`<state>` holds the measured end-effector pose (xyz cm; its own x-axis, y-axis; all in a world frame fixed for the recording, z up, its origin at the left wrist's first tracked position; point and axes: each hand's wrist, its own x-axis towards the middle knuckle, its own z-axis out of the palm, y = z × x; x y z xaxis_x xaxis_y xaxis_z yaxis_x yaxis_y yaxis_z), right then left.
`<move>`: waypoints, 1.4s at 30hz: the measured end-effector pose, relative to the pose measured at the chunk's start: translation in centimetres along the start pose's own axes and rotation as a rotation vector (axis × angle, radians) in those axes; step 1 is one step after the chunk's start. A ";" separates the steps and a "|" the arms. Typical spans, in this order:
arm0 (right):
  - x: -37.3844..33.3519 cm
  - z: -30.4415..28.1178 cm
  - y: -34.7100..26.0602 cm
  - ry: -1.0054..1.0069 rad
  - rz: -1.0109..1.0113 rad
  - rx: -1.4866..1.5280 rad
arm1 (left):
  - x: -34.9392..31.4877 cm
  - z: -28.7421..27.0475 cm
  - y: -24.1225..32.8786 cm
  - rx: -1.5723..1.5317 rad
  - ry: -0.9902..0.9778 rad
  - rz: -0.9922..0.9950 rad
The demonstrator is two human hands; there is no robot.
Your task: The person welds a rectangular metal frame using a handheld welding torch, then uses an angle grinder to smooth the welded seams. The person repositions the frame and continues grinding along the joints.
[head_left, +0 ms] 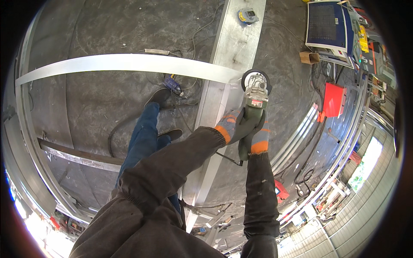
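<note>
Both my hands, in grey gloves with orange cuffs, are wrapped round an angle grinder [256, 98] with a dark green body and a round disc at its far end. My left hand [233, 124] grips the body from the left. My right hand [259, 134] closes round it from the right, near the back end. The disc sits at the right end of a long silvery metal bar [129, 62], where that bar meets a wide metal beam [234, 43]. I cannot tell whether the disc touches the metal.
A tape measure [248, 16] lies on the beam's far part. A blue-purple power tool [173, 84] rests on the dark floor by my shoe, among cables. At the right stand a blue and white machine [328, 26], a small cardboard box [309, 57], a red box [334, 99] and several metal lengths [297, 135].
</note>
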<state>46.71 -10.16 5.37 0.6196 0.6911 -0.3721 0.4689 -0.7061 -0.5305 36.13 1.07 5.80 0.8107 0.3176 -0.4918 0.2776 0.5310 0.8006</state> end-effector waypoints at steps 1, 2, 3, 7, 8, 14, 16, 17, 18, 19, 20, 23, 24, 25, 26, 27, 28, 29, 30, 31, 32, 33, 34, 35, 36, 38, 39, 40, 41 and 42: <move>-0.1 -0.2 -0.6 -0.019 -0.036 -0.042 | -0.2 -0.1 0.0 -0.017 -0.008 0.013; -0.1 -0.4 -1.1 -0.047 -0.100 -0.081 | -0.4 -0.2 0.0 -0.036 -0.017 0.015; 0.0 -0.7 -1.4 -0.040 -0.050 -0.116 | -0.4 -0.2 0.0 -0.056 -0.023 0.024; 0.4 -0.7 -1.4 -0.089 0.030 -0.108 | -0.1 0.0 0.0 0.085 0.045 0.009; 0.3 -0.6 -1.2 -0.076 -0.031 -0.080 | 0.0 0.0 -0.1 0.125 0.048 0.021; -0.2 -0.4 -0.6 -0.082 0.004 -0.048 | -0.4 0.2 -0.7 0.240 -0.047 0.161; -0.1 -0.8 -1.0 -0.069 -0.066 -0.086 | -0.5 0.2 -0.7 0.254 -0.004 0.195; 0.1 -1.0 -1.3 -0.061 -0.142 -0.117 | -0.5 0.2 -0.6 0.154 0.022 0.151; 0.3 -1.1 -1.5 -0.085 -0.063 -0.147 | -0.5 0.2 -0.5 0.066 0.034 0.084; 0.5 -1.2 -1.7 -0.101 -0.041 -0.180 | -0.4 0.3 -0.5 0.071 0.033 0.061; 0.6 -1.2 -1.8 -0.100 -0.050 -0.198 | -0.4 0.2 -0.4 0.088 0.016 0.015; 0.9 -0.9 -1.8 -0.099 0.004 -0.134 | -0.2 0.1 -0.1 -0.095 0.010 -0.030; 0.9 -0.8 -1.8 -0.079 -0.049 -0.153 | -0.2 0.1 -0.1 -0.175 0.001 -0.095; 0.7 -0.7 -1.8 -0.074 -0.065 -0.175 | -0.2 0.1 0.0 -0.115 0.027 0.048; 0.7 -0.5 -1.8 -0.054 -0.066 -0.168 | -0.2 0.1 0.0 -0.037 0.038 0.127; 0.5 -0.5 -1.9 -0.035 -0.067 -0.162 | -0.1 0.1 -0.1 0.001 0.040 0.106; 0.5 -0.4 -2.0 0.000 -0.058 -0.127 | -0.2 0.1 -0.2 0.039 0.041 0.086; 0.4 -0.4 -2.3 0.021 -0.042 -0.097 | 0.0 0.2 -0.3 0.040 0.031 -0.035; 0.4 -0.4 -2.5 0.019 -0.027 -0.104 | 0.0 0.2 -0.4 0.020 0.032 -0.084; 0.4 -0.6 -2.9 0.005 -0.008 -0.113 | 0.1 0.2 -0.5 -0.057 0.000 -0.107; 0.5 -0.7 -3.2 0.012 0.020 -0.124 | 0.1 0.3 -0.7 -0.157 -0.017 -0.060; 0.5 -0.9 -3.6 -0.014 0.017 -0.098 | 0.1 0.3 -0.9 -0.256 -0.033 -0.013; 0.4 -1.0 -3.8 -0.021 0.022 -0.079 | 0.0 0.2 -1.1 -0.180 -0.006 -0.020; 0.4 -1.2 -4.0 -0.028 0.026 -0.061 | 0.0 0.2 -1.2 -0.105 0.022 -0.026; 0.4 -1.3 -4.0 -0.044 0.055 -0.093 | -0.1 0.2 -1.4 -0.030 0.045 -0.066; 0.4 -1.3 -3.7 -0.067 0.075 -0.148 | -0.1 0.1 -1.5 0.120 0.020 0.060; 0.4 -1.1 -3.4 -0.075 0.108 -0.158 | -0.2 0.1 -1.5 0.113 0.024 0.063; 0.5 -0.9 -3.0 -0.070 0.093 -0.157 | -0.2 0.0 -1.4 0.106 0.027 0.066; 0.6 -0.6 -2.6 -0.031 0.034 -0.155 | -0.2 0.0 -1.3 0.016 0.053 0.025; 0.6 -0.3 -2.2 -0.058 0.069 0.039 | -0.3 -0.1 -1.1 -0.065 0.043 -0.005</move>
<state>46.28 -8.22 6.50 0.6120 0.6493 -0.4515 0.4010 -0.7468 -0.5306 35.60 0.48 5.04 0.7863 0.3473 -0.5111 0.2465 0.5822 0.7748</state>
